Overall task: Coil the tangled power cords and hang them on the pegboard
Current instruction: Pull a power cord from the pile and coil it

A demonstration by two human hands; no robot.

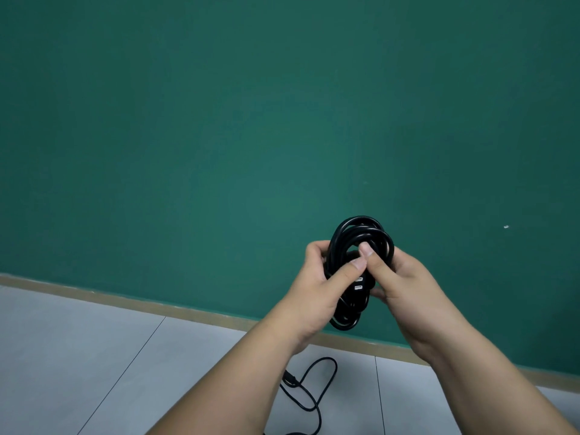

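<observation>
Filling most of the view, a green wall (219, 120) meets a grey tiled floor (78, 356) at a tan skirting (125, 301), and a loose black cord (314, 390) lies looped on the tiles below the forearms, partly hidden behind the left one. Well above it, in front of the wall, a black coil (361, 233) stands upright between both hands. The left hand (317, 284) wraps its side with the thumb pressed across the front by the plug (359, 284), while the right hand (405, 277) pinches the loops, thumb in front and fingers behind.
</observation>
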